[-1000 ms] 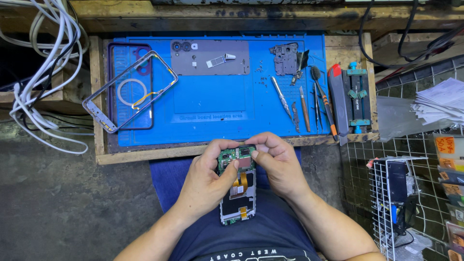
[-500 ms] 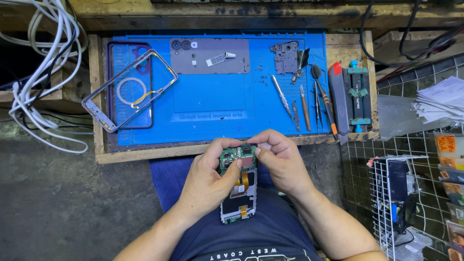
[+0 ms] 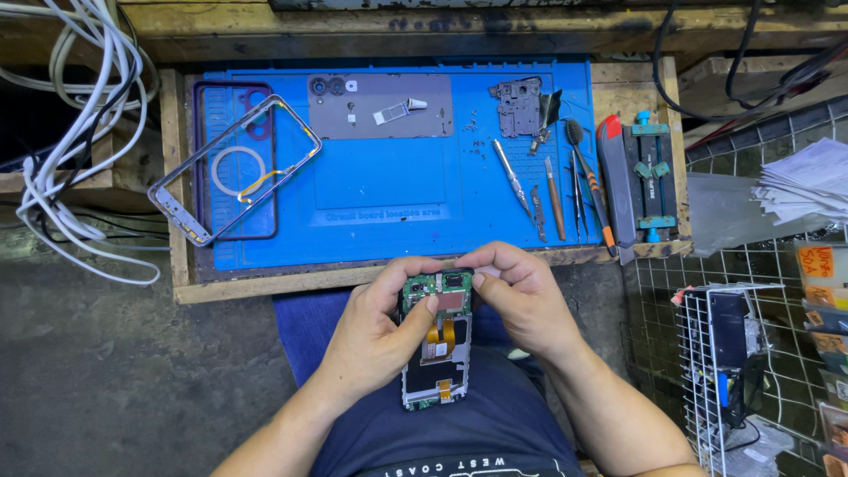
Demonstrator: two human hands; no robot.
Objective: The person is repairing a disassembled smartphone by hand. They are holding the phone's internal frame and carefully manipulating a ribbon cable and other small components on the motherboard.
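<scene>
Opened grey phone chassis with green circuit board and orange flex cables (image 3: 436, 340) is held over the lap, just below the blue mat (image 3: 397, 177). Left hand (image 3: 375, 336) and right hand (image 3: 521, 296) are both closed on it. Light, stiff, likely fragile; best gripped by frame edges, clear of the flex.

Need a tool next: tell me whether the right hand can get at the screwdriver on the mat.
Probably yes: the right hand is near the screwdriver, nothing between, but it's on the opened phone.

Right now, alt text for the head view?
Both hands, left hand and right hand, hold an opened phone with exposed circuit board over the lap, before a blue repair mat bearing a phone frame and hand tools.
</scene>
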